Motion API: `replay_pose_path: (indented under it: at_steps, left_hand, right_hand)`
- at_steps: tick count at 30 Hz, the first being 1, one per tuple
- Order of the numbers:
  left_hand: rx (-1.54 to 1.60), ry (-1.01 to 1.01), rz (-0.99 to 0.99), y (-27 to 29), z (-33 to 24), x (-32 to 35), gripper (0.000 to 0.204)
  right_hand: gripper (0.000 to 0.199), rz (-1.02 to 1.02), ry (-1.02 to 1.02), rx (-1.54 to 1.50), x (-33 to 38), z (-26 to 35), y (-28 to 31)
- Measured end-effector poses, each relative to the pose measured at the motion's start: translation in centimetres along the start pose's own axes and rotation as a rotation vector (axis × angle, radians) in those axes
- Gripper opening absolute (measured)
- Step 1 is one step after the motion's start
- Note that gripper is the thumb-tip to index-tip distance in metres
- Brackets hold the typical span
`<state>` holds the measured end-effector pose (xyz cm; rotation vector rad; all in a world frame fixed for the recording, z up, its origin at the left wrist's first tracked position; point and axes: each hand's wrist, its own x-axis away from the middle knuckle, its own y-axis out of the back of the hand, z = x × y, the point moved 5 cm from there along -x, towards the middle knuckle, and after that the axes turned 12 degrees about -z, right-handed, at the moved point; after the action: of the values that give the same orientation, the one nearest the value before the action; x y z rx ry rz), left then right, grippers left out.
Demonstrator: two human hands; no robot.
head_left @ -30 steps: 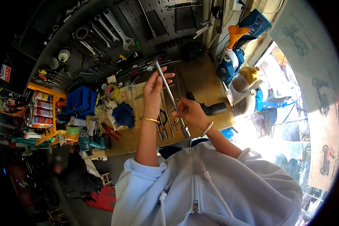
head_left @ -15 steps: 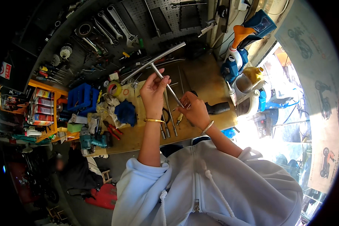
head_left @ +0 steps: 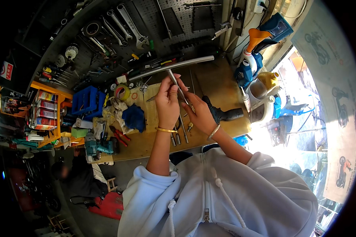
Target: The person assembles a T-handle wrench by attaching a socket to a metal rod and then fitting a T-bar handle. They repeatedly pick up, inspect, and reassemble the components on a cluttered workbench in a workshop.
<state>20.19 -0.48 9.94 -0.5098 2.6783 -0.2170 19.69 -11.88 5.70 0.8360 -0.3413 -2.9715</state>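
My left hand (head_left: 167, 102) grips the shaft of a steel T-handle wrench (head_left: 192, 62) just below its crossbar. The crossbar points away from me above the workbench (head_left: 231, 128), nearly level, its right end slightly higher. My right hand (head_left: 202, 115) is closed around the lower shaft, close to the left hand, and the wrench's tip is hidden by those fingers. Beneath my hands, more T-handle wrenches (head_left: 178, 138) lie on the bench, partly covered. A black power tool (head_left: 228, 114) rests to the right of my right hand.
A blue cloth (head_left: 134, 117), red-handled pliers (head_left: 120, 136) and a teal power drill (head_left: 103, 147) lie at left, before a blue bin (head_left: 84, 103). Spanners (head_left: 134, 29) hang on the back pegboard. Bottles and an orange funnel (head_left: 256, 38) stand at right. A person (head_left: 81, 175) is at lower left.
The wrench's crossbar has swung from a steep slant to nearly level, its right end moving right. My right hand has come closer to my left hand, which has shifted slightly right.
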Motion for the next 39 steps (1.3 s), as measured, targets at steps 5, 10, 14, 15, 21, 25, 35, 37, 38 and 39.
replay_pose_path:
  at_steps: [5, 10, 14, 15, 21, 25, 35, 37, 38, 39]
  left_hand:
    - [0.004, 0.080, -0.003, 0.2, 0.4, 0.4, 0.021]
    - [-0.079, 0.081, -0.068, -0.1, 1.0, 1.1, 0.022]
    - [-0.345, -0.143, -0.083, -0.8, 0.1, 1.2, 0.022]
    - [-0.386, -0.209, -0.078, -0.9, -0.3, 1.3, 0.021]
    - [-0.397, -0.143, -0.170, -0.4, 0.4, 1.5, 0.018]
    - [-0.457, -0.192, -0.085, -1.1, -2.3, 1.3, 0.022]
    - [-0.395, -0.198, 0.031, 0.2, 0.8, 2.4, 0.017]
    - [-0.342, -0.112, 0.040, 0.4, 0.9, 2.2, 0.016]
    - [-0.316, -0.069, 0.045, 0.5, 0.9, 2.2, 0.016]
    - [-0.326, -0.059, 0.003, 0.6, 0.6, 2.0, 0.015]
  right_hand:
    - [0.039, -0.010, -0.042, 0.032, -0.2, 0.2, -0.1]
    - [0.040, -0.074, -0.024, -0.004, -0.2, -0.3, -0.4]
    - [0.040, -0.055, -0.010, -0.008, 0.2, -1.5, -1.0]
    - [0.040, -0.065, -0.003, -0.020, 0.3, -1.7, -1.1]
    - [0.022, 0.053, -0.061, -0.063, -0.1, -1.1, -1.5]
    - [0.019, 0.102, -0.075, 0.024, 0.6, -1.4, -1.8]
    - [0.006, 0.045, -0.066, -0.013, -0.5, -1.3, -1.2]
    - [0.011, 0.102, -0.086, -0.007, -0.3, -2.0, -1.4]
    - [0.014, 0.095, -0.063, -0.014, -0.3, -1.9, -1.4]
    - [0.017, 0.087, -0.040, -0.020, -0.4, -1.4, -1.5]
